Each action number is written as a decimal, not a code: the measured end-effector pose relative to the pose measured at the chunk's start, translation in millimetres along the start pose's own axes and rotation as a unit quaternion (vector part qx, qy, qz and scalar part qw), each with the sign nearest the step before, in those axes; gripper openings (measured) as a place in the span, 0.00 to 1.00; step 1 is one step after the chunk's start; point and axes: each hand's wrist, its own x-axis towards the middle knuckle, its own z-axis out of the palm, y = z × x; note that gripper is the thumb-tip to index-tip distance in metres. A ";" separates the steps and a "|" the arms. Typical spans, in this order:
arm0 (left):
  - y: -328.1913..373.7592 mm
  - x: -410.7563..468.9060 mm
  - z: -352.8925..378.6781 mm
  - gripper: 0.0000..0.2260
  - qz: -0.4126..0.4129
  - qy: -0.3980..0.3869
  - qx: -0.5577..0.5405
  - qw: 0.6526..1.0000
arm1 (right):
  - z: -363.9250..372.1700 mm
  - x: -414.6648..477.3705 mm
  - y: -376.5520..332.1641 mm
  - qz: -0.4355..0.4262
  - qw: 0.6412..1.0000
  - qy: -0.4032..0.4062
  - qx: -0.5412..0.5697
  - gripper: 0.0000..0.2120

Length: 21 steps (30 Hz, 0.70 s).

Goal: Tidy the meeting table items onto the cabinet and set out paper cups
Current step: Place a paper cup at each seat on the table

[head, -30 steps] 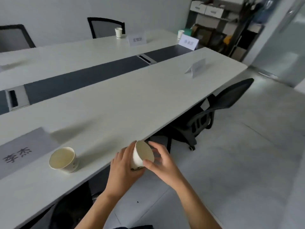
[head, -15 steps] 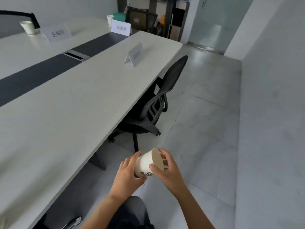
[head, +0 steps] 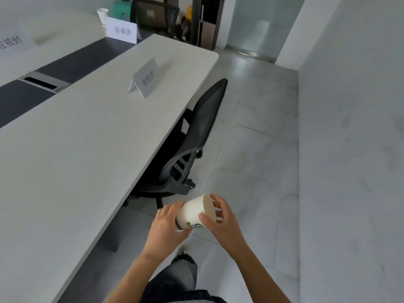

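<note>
The paper cup [head: 193, 212] is held in the air over the floor [head: 251, 154], low in the view at about 6 o'clock and off the desk's near edge. It is tipped on its side, with the open mouth facing 2 o'clock and a green and dark print near its base.

The left hand [head: 166, 228] comes in from 8 o'clock, its fingers wrapped round the cup's base. The right hand [head: 225, 224] comes in from 4 o'clock, with the thumb pressed on the side wall and the fingers curled over the rim. So both hands grip the cup.

At 12 o'clock from the cup, a black mesh chair [head: 203, 127] is pushed under the desk [head: 76, 154], which fills the view from 9 to 11 o'clock. A folded name card [head: 145, 78] stands near the desk's far end, at 11 o'clock. Beyond it run a dark centre strip [head: 83, 60] and a cable box [head: 43, 82].

Further off stands a second name card [head: 121, 30], with another paper cup [head: 102, 15] just behind it. A grey wall [head: 349, 127] closes the 3 o'clock side.
</note>
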 end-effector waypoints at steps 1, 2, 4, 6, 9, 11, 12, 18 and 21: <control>5.6 17.9 1.1 0.28 0.006 -0.005 -0.007 1.000 | -8.0 14.3 -4.9 0.000 1.000 0.008 -0.004 0.22; 12.9 35.9 2.3 0.29 0.015 -0.007 -0.015 1.000 | -16.4 28.6 -9.9 -0.002 1.000 0.021 -0.009 0.23; 29.5 71.0 7.4 0.29 0.033 -0.018 -0.015 0.999 | -33.2 54.6 -18.3 -0.004 0.999 0.051 -0.012 0.23; 45.3 100.7 19.6 0.29 0.045 -0.040 -0.009 0.998 | -49.8 73.3 -19.9 0.006 0.996 0.088 -0.005 0.23; 65.8 121.6 43.9 0.28 0.063 -0.100 -0.005 0.993 | -73.4 81.8 -9.9 0.032 0.988 0.149 0.017 0.19; 76.0 133.0 62.3 0.28 0.067 -0.140 -0.001 0.988 | -90.2 87.3 4.6 0.051 0.983 0.176 0.027 0.19; 81.1 140.5 70.7 0.28 0.068 -0.158 0.004 0.985 | -98.6 92.1 12.0 0.062 0.980 0.187 0.030 0.19; 118.6 214.6 125.4 0.27 0.080 -0.191 0.049 0.977 | -166.8 149.8 32.6 0.066 0.975 0.204 0.056 0.19; 157.6 256.5 150.5 0.27 0.067 -0.160 0.031 0.984 | -219.1 195.6 24.8 0.036 0.980 0.191 0.047 0.20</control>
